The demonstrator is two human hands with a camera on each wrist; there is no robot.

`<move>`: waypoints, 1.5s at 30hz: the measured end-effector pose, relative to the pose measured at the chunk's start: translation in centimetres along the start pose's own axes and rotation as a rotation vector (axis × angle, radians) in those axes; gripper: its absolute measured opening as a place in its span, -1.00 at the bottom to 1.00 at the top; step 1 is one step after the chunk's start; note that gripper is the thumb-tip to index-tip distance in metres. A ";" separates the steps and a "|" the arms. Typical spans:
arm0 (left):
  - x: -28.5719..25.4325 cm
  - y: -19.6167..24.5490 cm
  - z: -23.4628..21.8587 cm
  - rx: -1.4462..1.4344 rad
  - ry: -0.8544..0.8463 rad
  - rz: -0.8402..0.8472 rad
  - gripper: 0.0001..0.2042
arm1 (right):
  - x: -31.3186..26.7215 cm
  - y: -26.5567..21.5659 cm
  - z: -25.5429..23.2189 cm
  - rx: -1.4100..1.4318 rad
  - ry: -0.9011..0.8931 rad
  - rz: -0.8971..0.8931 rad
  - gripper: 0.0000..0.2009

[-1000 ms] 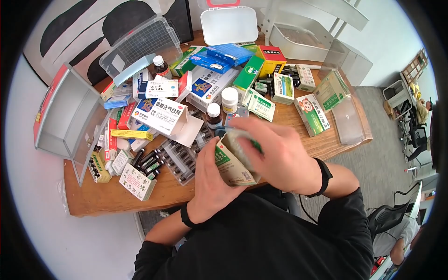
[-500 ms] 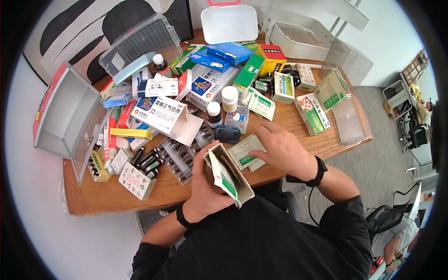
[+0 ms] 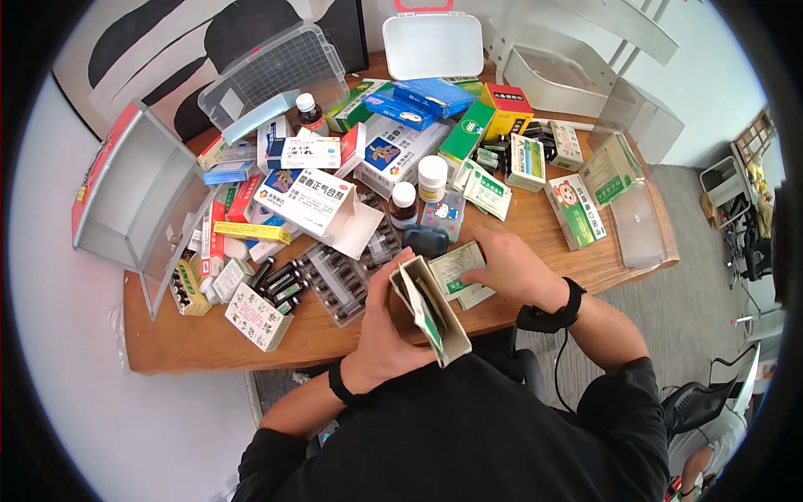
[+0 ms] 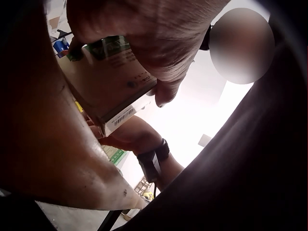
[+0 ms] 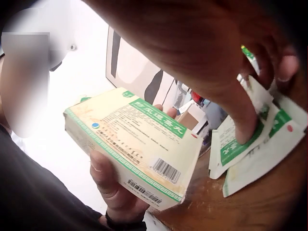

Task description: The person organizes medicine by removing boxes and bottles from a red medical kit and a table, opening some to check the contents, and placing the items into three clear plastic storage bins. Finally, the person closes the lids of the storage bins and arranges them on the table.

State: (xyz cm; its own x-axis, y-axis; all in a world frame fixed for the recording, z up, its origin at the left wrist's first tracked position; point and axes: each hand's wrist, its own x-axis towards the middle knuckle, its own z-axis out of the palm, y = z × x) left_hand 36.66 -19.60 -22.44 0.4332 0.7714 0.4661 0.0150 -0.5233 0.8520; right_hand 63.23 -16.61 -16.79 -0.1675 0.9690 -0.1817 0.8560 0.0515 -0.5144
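Note:
My left hand (image 3: 383, 343) grips an opened medicine carton (image 3: 452, 335), cream and green, close to my chest. Its mouth faces up in the head view, with flaps and a green-printed piece showing inside. The right wrist view shows the carton's printed face (image 5: 139, 137) and barcodes, with the left thumb pressed along its side. At the table's front edge, my right hand (image 3: 519, 268) pinches a small stack of flat white-and-green sachets (image 3: 456, 266), thumb on top. The sachets (image 5: 260, 159) are slightly fanned over the wood.
Beyond the hands lie a dark oval case (image 3: 425, 240), a cartoon-printed card case (image 3: 444, 214), a brown bottle (image 3: 403, 205) and a white bottle (image 3: 432, 178). Piled medicine boxes (image 3: 305, 201) fill the left and middle. Clear plastic bins (image 3: 276, 75) stand behind.
The right hand has moved from the carton's mouth down to the table, where sachets now lie under it. The left hand has turned the carton so its opening faces up.

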 end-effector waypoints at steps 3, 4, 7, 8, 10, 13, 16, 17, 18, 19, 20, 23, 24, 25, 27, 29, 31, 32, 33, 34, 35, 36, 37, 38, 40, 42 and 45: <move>0.2 -0.1 0.3 -0.037 0.018 0.030 0.48 | -0.5 -0.2 0.5 0.004 0.115 -0.076 -0.49; 0.1 0.0 0.3 -0.039 0.015 0.028 0.48 | -0.7 -0.3 0.8 0.007 0.168 -0.113 -0.49; 0.1 0.3 0.3 -0.057 0.071 -0.054 0.34 | -1.1 -0.5 2.4 -0.150 0.322 -0.233 -0.50; 0.3 0.6 0.1 -0.056 0.068 -0.052 0.34 | -1.0 -0.6 2.4 -0.149 0.326 -0.232 -0.50; 0.7 1.5 -0.5 0.067 0.002 -0.090 0.34 | -0.8 -0.7 2.3 -0.032 0.180 -0.185 -0.51; 0.7 1.8 -0.7 0.013 -0.004 -0.118 0.37 | -0.5 -1.1 2.0 0.101 0.154 -0.125 -0.55; 0.3 2.0 -1.1 -0.003 0.001 -0.139 0.41 | 0.0 -0.8 1.3 0.265 0.133 -0.093 -0.60; 0.4 2.3 -1.3 -0.001 0.001 -0.140 0.41 | -0.1 -0.8 1.0 0.267 0.132 -0.095 -0.60; 0.5 2.7 -1.8 0.027 -0.006 -0.111 0.41 | -0.4 -0.8 0.5 0.301 0.085 -0.114 -0.60; 0.6 3.3 -2.3 0.056 -0.014 -0.084 0.41 | -0.7 -0.8 0.0 0.338 0.037 -0.133 -0.60; 0.8 3.9 -3.2 0.059 -0.015 -0.089 0.41 | -1.2 -0.8 -0.4 0.342 0.034 -0.133 -0.60; 3.3 7.3 -5.6 0.341 -0.029 0.212 0.15 | -3.2 -1.6 -2.2 0.213 0.103 -0.246 -0.58; 4.4 8.4 -6.6 0.344 -0.034 0.209 0.15 | -4.1 -2.0 -2.7 0.207 0.138 -0.277 -0.54; 5.3 9.4 -7.9 0.529 -0.123 0.339 -0.07 | -4.9 -2.3 -3.3 0.198 0.173 -0.309 -0.50; 7.6 11.8 -8.4 0.809 -0.201 0.509 -0.60 | -6.4 -3.2 -4.7 0.158 0.167 -0.429 -0.46; 9.6 13.9 -8.9 0.835 -0.357 0.461 -0.60 | -7.5 -3.6 -5.5 0.053 0.158 -0.633 -0.34; 10.9 14.3 -8.7 0.847 -0.541 0.419 -0.65 | -8.1 -4.7 -6.7 -0.020 0.135 -0.733 -0.36; 11.1 14.0 -8.7 0.854 -0.546 0.417 -0.65 | -8.2 -5.1 -7.0 -0.104 0.115 -0.826 -0.37; 11.2 13.6 -8.7 0.844 -0.588 0.445 -0.66 | -7.8 -4.8 -6.1 -0.147 0.158 -0.906 -0.37; 11.3 13.3 -8.7 0.835 -0.631 0.474 -0.66 | -7.9 -4.8 -6.0 -0.137 0.164 -0.908 -0.37; 11.5 13.3 -8.7 0.841 -0.640 0.472 -0.66 | -7.8 -4.9 -6.0 -0.172 0.110 -0.900 -0.38; 11.7 13.3 -8.6 0.851 -0.643 0.502 -0.69 | -7.7 -4.9 -6.0 -0.210 0.054 -0.893 -0.39; 11.9 13.3 -8.6 0.860 -0.643 0.531 -0.71 | -7.7 -4.9 -6.0 -0.206 0.058 -0.895 -0.39; 12.2 13.7 -8.7 0.863 -0.645 0.530 -0.71 | -7.6 -4.8 -6.0 -0.191 0.068 -0.895 -0.40; 12.7 14.7 -8.8 0.881 -0.680 0.537 -0.67 | -7.4 -4.7 -6.0 -0.173 0.076 -0.897 -0.41; 13.1 15.0 -8.7 0.867 -0.648 0.577 -0.67 | -7.3 -4.6 -5.8 -0.164 0.122 -0.912 -0.45; 13.3 14.8 -8.1 0.881 -0.671 0.649 -0.68 | -7.3 -4.6 -5.9 -0.169 0.111 -0.910 -0.47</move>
State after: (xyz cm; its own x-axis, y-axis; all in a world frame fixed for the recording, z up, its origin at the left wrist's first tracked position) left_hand 35.35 -14.11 -1.68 0.9483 0.0885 0.3048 0.1086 -0.9929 -0.0494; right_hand 63.38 -22.49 -8.12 -0.7687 0.5555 0.3171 0.4796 0.8285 -0.2891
